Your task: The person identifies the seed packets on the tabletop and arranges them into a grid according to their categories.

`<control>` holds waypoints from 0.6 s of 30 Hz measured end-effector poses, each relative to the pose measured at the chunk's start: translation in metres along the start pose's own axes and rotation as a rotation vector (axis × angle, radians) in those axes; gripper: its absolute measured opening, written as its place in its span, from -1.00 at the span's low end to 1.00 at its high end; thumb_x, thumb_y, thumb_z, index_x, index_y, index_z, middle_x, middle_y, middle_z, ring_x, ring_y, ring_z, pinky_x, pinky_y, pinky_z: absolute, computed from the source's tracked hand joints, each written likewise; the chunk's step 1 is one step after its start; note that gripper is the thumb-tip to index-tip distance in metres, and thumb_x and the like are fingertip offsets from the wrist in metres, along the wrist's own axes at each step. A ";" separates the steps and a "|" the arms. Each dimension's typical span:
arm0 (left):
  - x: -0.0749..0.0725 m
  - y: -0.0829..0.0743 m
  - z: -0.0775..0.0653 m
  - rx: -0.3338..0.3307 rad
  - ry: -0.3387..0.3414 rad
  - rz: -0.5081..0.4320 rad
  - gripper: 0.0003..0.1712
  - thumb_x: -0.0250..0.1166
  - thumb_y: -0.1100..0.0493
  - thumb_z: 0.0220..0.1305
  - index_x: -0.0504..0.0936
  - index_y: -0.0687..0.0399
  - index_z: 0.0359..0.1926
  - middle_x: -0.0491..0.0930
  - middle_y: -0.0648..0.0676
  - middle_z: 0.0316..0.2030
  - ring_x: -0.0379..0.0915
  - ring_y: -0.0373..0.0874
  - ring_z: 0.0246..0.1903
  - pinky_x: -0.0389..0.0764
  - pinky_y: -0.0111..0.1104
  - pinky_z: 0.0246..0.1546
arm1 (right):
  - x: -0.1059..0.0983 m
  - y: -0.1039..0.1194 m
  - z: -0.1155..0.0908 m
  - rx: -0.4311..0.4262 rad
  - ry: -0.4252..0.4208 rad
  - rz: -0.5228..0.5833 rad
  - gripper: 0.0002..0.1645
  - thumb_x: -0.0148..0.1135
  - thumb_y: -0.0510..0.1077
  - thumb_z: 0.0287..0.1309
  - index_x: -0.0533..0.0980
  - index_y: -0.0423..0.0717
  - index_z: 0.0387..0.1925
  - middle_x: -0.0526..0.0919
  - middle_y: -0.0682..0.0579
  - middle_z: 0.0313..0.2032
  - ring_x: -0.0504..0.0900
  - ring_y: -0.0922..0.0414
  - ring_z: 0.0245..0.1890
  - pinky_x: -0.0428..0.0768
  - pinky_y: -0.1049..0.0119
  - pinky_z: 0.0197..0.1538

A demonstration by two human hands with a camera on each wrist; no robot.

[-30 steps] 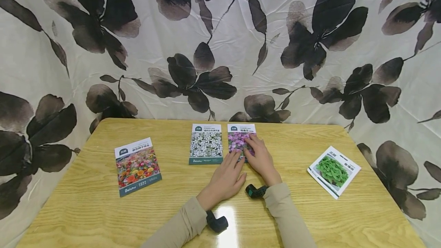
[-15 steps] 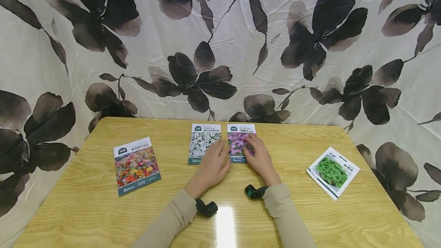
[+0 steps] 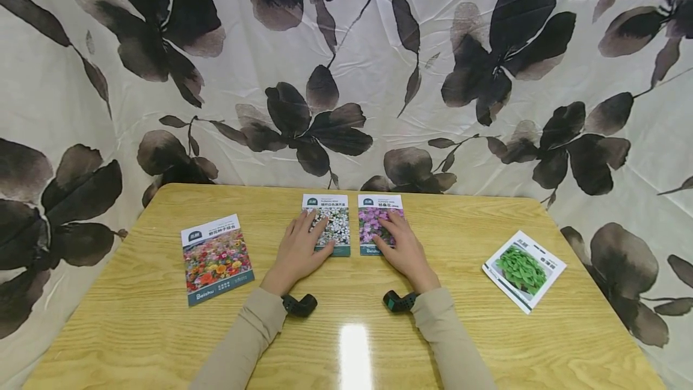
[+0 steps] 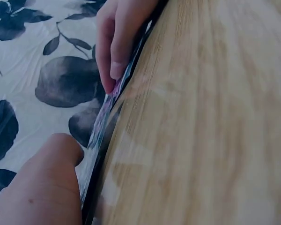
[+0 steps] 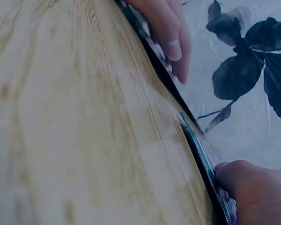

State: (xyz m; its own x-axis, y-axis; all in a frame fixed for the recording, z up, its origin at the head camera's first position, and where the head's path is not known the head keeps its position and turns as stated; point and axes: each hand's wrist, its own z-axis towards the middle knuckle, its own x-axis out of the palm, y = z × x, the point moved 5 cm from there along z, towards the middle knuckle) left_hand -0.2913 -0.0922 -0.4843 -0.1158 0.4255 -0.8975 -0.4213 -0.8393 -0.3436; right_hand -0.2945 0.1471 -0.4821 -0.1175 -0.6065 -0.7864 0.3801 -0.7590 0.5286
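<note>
Two upright seed packets lie side by side at the back middle of the table, a narrow gap between them. My left hand rests on the left side of the white-flower seed packet, fingers spread over its print and thumb near the lower edge. On the purple-flower seed packet lie the fingers of my right hand, covering its lower right part. In the left wrist view my left thumb is at the packet edge, with the right hand beyond. The right wrist view has my right thumb on the purple-flower packet.
A mixed wildflower seed packet lies tilted at the left of the wooden table. At the right, a packet with green leaves sits turned at an angle. A flower-print cloth hangs behind the table's back edge.
My left hand has moved left, from beside the right hand at the purple-flower packet across to the white-flower packet's left side. The right hand stays on the purple-flower packet; its fingers shift slightly.
</note>
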 end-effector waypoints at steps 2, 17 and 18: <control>0.001 0.002 0.000 -0.003 0.018 0.000 -0.28 0.08 -0.24 0.40 0.39 0.05 0.42 0.15 0.30 0.45 -0.08 0.24 0.48 0.00 0.12 0.41 | 0.000 0.000 0.000 0.005 -0.001 0.005 -0.36 0.28 0.05 0.26 0.50 -0.20 0.27 0.31 -0.24 0.40 0.21 -0.20 0.43 0.23 -0.15 0.37; 0.004 0.005 0.000 -0.018 0.054 0.016 -0.23 0.04 -0.29 0.41 0.33 0.06 0.45 0.07 0.29 0.49 -0.18 0.21 0.50 -0.06 0.11 0.43 | 0.001 0.000 -0.002 0.025 0.012 -0.016 -0.37 0.26 0.09 0.28 0.50 -0.14 0.27 0.30 -0.19 0.41 0.22 -0.16 0.43 0.25 -0.11 0.38; 0.004 0.005 0.000 -0.019 0.056 0.019 -0.23 0.04 -0.29 0.42 0.32 0.05 0.46 0.06 0.29 0.49 -0.18 0.21 0.51 -0.07 0.11 0.43 | 0.001 0.000 -0.002 0.032 0.018 -0.017 -0.37 0.26 0.10 0.28 0.50 -0.13 0.28 0.29 -0.18 0.42 0.21 -0.15 0.44 0.24 -0.10 0.39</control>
State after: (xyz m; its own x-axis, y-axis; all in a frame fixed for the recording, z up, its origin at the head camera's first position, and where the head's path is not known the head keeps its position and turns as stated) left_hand -0.2940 -0.0944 -0.4895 -0.0724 0.3904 -0.9178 -0.4022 -0.8535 -0.3314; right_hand -0.2928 0.1469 -0.4841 -0.1074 -0.5890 -0.8010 0.3491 -0.7767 0.5243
